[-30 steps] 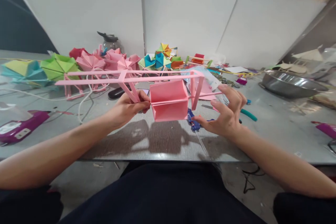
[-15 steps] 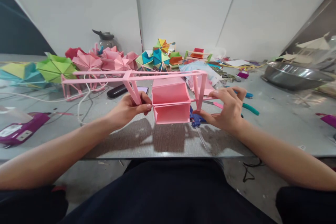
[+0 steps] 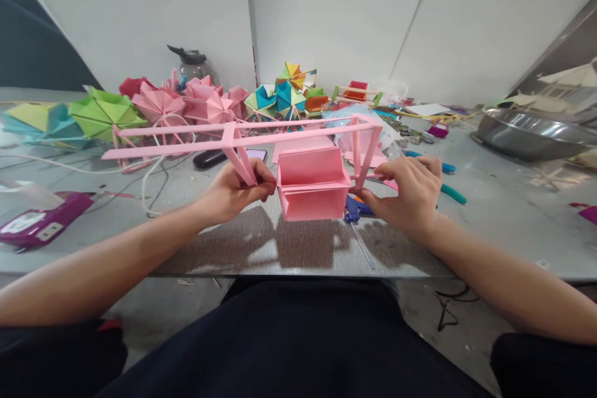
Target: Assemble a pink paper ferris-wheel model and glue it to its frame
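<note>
A pink paper frame [image 3: 186, 148] with long rails and V-shaped legs is held above the table. Between its two leg pairs sits a pink folded-paper wheel [image 3: 313, 168], its open pockets facing me. My left hand [image 3: 228, 194] is closed at the left legs, thumb and finger pinching beside the wheel's left end; what lies between the fingertips is partly hidden. On the other side my right hand [image 3: 407, 194] grips the right legs and the thin pink rod sticking out there. A blue glue gun [image 3: 353, 210] with a clear stick lies below, partly covered by the wheel and right hand.
Green, pink and blue paper umbrella shapes [image 3: 105, 115] crowd the back left. A purple tape-like dispenser [image 3: 51, 217] and white cable [image 3: 144, 193] lie left. Green-handled pliers [image 3: 452, 193] and a steel bowl [image 3: 527, 137] are right. The table edge runs near my body.
The paper frame and both hands have shifted slightly right in view. The frame's left end has tipped toward me, and the wheel has turned a little. Both hands keep their grip.
</note>
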Tool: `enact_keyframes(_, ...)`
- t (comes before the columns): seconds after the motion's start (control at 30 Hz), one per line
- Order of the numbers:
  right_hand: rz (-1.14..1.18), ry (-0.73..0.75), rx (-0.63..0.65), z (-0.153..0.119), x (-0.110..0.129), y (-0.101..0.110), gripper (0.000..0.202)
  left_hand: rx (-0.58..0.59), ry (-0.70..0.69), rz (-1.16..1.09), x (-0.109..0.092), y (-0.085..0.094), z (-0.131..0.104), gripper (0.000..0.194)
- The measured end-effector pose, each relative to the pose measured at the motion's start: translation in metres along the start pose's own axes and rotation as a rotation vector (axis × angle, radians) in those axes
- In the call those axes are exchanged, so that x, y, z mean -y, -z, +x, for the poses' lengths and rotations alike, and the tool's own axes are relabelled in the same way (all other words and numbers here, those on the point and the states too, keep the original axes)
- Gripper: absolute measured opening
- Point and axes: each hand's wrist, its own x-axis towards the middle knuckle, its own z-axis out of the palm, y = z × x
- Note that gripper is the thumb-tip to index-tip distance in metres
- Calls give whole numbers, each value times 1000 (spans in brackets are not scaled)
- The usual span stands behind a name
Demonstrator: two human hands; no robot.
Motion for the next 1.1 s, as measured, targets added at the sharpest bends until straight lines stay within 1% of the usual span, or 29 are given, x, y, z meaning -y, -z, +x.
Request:
enact_keyframes(0.17, 11, -58, 48, -6, -3, -2, 38, 11, -14, 20, 0, -2, 0, 21)
enact_keyframes(0.3, 44, -25, 3, -4, -2, -1, 33, 9, -35, 18, 1, -2, 0, 22)
enact_keyframes(0.43, 13, 5, -28, 1, 1, 0, 31, 38, -58, 23, 0, -1, -1, 25)
enact_keyframes(0.73, -5, -22, -5, -2, -1, -3, 34, 42, -53, 43, 2, -3, -2, 22)
enact_keyframes(0.93, -26, -40, 25, -5, -4, -4, 37, 31, -32, 74, 3, -4, -3, 22)
enact_keyframes(1.1, -51, -109, 112, -9, -6, -7, 39, 14, -13, 70, 2, -3, -3, 24)
